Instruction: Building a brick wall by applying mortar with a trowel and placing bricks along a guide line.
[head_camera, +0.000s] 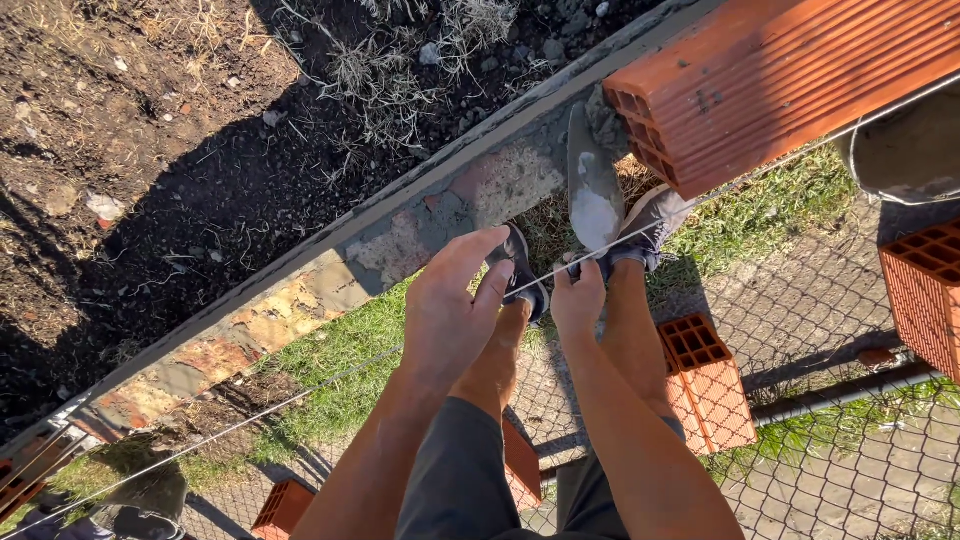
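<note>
1. We look straight down at our two bare hands, working at the top of a low wall (300, 290) that runs from lower left to upper right.
2. Our right hand (578, 300) is clenched around the handle of a trowel (594, 190); the grey blade points away from us, smeared with wet mortar.
3. The trowel's tip lies against the near-left end of a hollow orange brick (790, 80) laid on the wall at upper right, with a clump of grey mortar (603, 122) between blade and brick end.
4. Our left hand (452, 305) is open, fingers together and stretched forward, holding nothing; it hovers just left of the trowel hand, over the wall's near edge.
5. A taut string line (300, 395) runs across from lower left to upper right, passing just by both hands.
6. Below the hands we see our bare legs and grey shoes (650, 225) on a strip of grass (330, 360).
7. Another hollow brick (708, 380) sits on the ground near our right leg, one more (925, 290) at the right edge, and chain-link fencing (850, 460) lies flat there.
8. Beyond the wall, dark bare soil (150, 150) with dry weeds.
</note>
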